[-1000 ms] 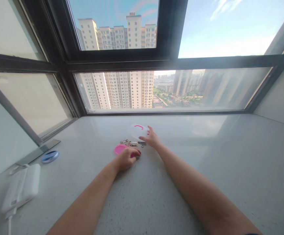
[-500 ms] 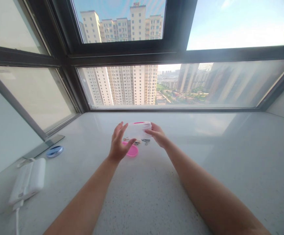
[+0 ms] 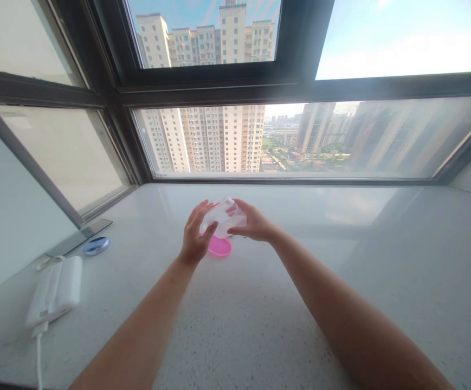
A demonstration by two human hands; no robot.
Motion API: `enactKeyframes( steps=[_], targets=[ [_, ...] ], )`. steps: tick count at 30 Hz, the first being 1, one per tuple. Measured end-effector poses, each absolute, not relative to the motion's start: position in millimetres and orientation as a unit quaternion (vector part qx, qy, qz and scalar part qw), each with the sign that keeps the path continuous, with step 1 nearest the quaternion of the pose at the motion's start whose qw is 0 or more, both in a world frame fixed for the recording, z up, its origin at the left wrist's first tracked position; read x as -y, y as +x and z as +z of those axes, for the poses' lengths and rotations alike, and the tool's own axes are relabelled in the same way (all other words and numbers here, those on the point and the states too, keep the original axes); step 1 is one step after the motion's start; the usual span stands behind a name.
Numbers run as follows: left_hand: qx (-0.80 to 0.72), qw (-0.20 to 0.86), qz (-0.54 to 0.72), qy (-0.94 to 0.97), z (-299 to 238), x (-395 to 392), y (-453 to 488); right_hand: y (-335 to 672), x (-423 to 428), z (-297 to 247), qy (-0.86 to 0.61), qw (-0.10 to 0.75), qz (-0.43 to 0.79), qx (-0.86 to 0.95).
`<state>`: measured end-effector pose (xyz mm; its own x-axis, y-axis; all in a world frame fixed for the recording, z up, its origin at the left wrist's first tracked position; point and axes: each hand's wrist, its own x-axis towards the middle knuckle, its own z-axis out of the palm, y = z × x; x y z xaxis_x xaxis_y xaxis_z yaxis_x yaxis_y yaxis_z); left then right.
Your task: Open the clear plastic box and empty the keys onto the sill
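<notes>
Both my hands hold a small clear plastic box (image 3: pixel 224 217) tilted above a pale stone sill (image 3: pixel 259 303). My right hand (image 3: pixel 252 223) grips its right end with fingers curled round it. My left hand (image 3: pixel 195 239) touches its left end, thumb under and fingers raised. A pink round lid (image 3: pixel 220 247) lies flat on the sill just below the box. A thin pink edge shows at the box's top left. The small metal pieces seen earlier are hidden behind the hands.
A white power adapter (image 3: pixel 55 292) with a cable lies at the left near the sill's front edge. A small blue round disc (image 3: pixel 96 245) sits by the left window frame. Dark-framed windows (image 3: pixel 202 86) close off the back and left.
My right hand lifted the clear box off the sill and tilted it. My left hand left the pink lid and came up to the box's left end.
</notes>
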<state>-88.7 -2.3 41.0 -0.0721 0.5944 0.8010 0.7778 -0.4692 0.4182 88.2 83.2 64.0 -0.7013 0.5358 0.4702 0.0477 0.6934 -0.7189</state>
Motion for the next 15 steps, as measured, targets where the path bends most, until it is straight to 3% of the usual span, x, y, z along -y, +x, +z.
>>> enactKeyframes(
  steps=[3, 8, 15],
  targets=[
    [0.551, 0.068, -0.541, -0.631, 34, -5, -93, 94, -86, 69, -0.190, 0.373, 0.157, 0.894],
    [0.584, 0.023, -0.511, -0.631, 15, -19, -105, 95, -83, 69, -0.213, 0.325, -0.097, 0.917],
    [0.601, 0.021, -0.516, -0.611, 9, -21, -109, 89, -80, 57, -0.215, 0.314, -0.161, 0.910]
  ],
)
